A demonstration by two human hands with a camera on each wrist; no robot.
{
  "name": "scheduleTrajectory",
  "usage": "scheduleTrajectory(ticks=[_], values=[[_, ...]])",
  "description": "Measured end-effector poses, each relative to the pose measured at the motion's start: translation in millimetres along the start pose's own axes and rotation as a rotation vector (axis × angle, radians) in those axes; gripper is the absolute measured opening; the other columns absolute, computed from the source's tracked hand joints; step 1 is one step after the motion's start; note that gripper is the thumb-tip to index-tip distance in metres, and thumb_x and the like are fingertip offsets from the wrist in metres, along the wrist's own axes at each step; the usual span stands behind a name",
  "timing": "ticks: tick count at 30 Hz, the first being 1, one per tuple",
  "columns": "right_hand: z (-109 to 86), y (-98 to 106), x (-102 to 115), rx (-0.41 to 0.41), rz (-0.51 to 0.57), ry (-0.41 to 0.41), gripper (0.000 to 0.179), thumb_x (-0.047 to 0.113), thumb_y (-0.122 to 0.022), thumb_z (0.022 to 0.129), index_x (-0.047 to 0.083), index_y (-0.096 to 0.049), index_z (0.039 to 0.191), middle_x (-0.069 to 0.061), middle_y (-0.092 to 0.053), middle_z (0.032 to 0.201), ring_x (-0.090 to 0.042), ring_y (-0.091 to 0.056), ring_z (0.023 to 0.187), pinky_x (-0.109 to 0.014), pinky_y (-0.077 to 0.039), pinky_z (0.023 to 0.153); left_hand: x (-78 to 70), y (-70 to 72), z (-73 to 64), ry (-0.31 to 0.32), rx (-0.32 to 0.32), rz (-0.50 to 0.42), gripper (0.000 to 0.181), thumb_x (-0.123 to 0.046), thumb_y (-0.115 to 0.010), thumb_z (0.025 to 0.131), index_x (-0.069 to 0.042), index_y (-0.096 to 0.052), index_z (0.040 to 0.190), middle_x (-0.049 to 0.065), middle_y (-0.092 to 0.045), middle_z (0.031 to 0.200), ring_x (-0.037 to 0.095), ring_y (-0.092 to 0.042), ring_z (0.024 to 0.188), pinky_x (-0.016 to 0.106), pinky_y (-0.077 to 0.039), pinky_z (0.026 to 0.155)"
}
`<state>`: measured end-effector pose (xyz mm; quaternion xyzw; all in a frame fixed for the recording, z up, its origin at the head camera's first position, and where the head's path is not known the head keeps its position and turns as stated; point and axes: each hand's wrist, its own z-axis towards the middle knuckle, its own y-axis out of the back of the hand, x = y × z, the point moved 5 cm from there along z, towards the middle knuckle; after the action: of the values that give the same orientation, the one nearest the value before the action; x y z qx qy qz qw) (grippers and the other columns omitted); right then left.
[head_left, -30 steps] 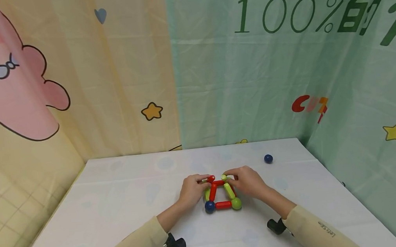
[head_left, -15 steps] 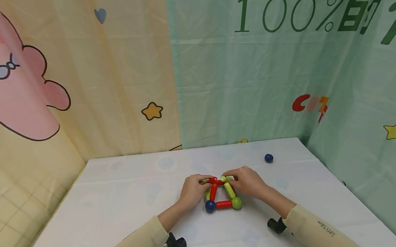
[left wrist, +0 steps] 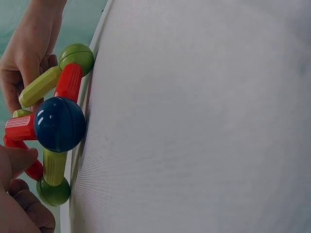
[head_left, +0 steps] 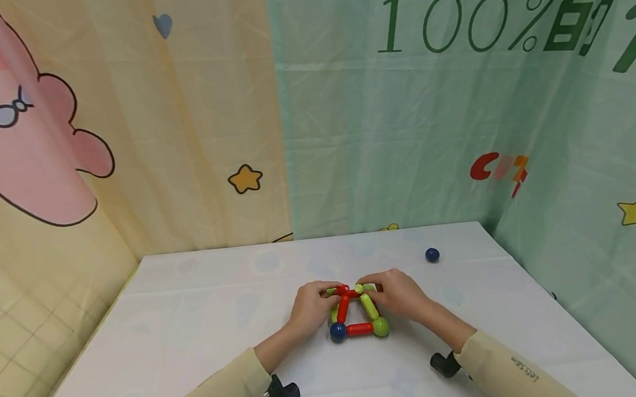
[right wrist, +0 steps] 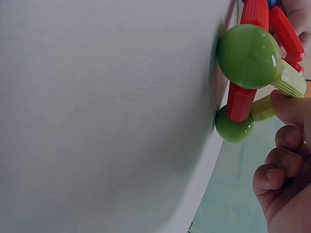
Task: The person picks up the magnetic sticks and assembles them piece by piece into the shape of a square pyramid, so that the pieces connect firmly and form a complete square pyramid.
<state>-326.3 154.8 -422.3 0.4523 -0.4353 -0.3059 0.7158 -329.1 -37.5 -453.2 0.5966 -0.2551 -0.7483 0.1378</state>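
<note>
A magnetic stick-and-ball frame stands on the table between both hands. Its front corners are a dark blue ball (head_left: pixel 338 331) and a green ball (head_left: pixel 381 327), joined by a red stick (head_left: pixel 360 329). Other sticks lean inward and upward from the corner balls. My left hand (head_left: pixel 307 306) pinches the upper part of a leaning red stick (left wrist: pixel 34 170) at the far left. On the other side, my right hand (head_left: pixel 400 292) pinches a leaning yellow-green stick (right wrist: pixel 291 80), its thumb along the stick. The fingers partly hide the top ends.
A loose dark blue ball (head_left: pixel 432 255) lies toward the back right of the white table (head_left: pixel 205 334). Printed curtains (head_left: pixel 197 121) hang behind and beside it. Black camera mounts (head_left: pixel 284 392) sit at both wrists.
The top ends of the sticks have drawn slightly closer together, the left hand's fingers shifting a little to the right. The base and the loose ball have stayed in place.
</note>
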Motion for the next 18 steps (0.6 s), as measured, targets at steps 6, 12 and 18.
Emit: scheduleTrajectory(ticks=[6, 12, 18], values=[[-1.8, -2, -2, -0.001, 0.020, -0.017, 0.028, 0.017, -0.072, 0.093, 0.025, -0.074, 0.119, 0.008, -0.045, 0.058, -0.009, -0.043, 0.055, -0.022, -0.032, 0.050, 1.6, -2.4, -1.8, 0.009, 0.004, -0.051, 0.034, -0.013, -0.070, 0.093, -0.015, -0.071, 0.127, -0.002, -0.046, 0.067, 0.013, -0.043, 0.059, 0.021, -0.032, 0.049], [-4.6, 2, -10, -0.021, 0.060, -0.035, 0.033, 0.017, -0.072, 0.092, 0.022, -0.071, 0.125, 0.007, -0.047, 0.057, -0.010, -0.043, 0.053, -0.023, -0.034, 0.050, 6.0, 2.6, -8.9, 0.071, -0.077, -0.104, 0.031, -0.010, -0.070, 0.091, -0.011, -0.072, 0.122, -0.002, -0.043, 0.069, 0.013, -0.040, 0.057, 0.021, -0.030, 0.048], [-8.6, 9, -28, -0.047, 0.132, -0.072, 0.032, 0.018, -0.074, 0.092, 0.018, -0.072, 0.124, 0.005, -0.048, 0.059, -0.012, -0.043, 0.053, -0.024, -0.035, 0.051, 11.5, 6.1, -23.3, 0.146, -0.067, -0.167, 0.021, -0.010, -0.068, 0.090, -0.010, -0.074, 0.110, -0.001, -0.046, 0.072, 0.015, -0.042, 0.061, 0.023, -0.032, 0.052]])
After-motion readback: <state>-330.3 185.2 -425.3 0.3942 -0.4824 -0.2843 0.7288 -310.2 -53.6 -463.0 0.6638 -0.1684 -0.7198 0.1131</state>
